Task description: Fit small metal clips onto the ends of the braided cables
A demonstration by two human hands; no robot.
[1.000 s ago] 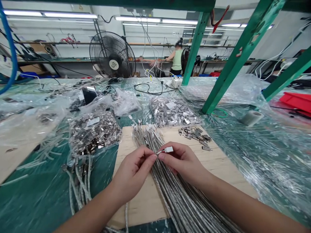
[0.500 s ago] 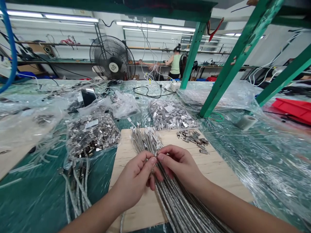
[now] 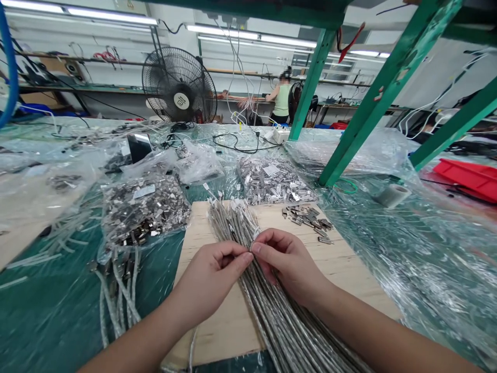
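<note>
A thick bundle of grey braided cables (image 3: 287, 316) runs from the lower right edge up onto a light wooden board (image 3: 213, 331), its white-tipped ends (image 3: 235, 204) fanned at the top. Over this bundle my left hand (image 3: 213, 282) pinches thumb against index finger. My right hand (image 3: 289, 261) pinches too, its fingertips meeting those of the left. Whatever small thing lies between the fingertips is hidden; a pale tip shows just above the right fingers. Small metal connector shells (image 3: 308, 220) lie loose on the board, right of the bundle.
Clear plastic bags of metal parts (image 3: 145, 210) (image 3: 274, 178) lie behind the board. More cables (image 3: 120, 298) sit to the left. Green posts (image 3: 361, 129), a clear roll (image 3: 394, 196) and a red tray (image 3: 468, 176) are at right. Beyond stand a fan (image 3: 179, 85) and a person (image 3: 281, 98).
My left fingers have curled in, and the left hand sits slightly more to the left. Both hands still meet over the cables. The view has tilted a little.
</note>
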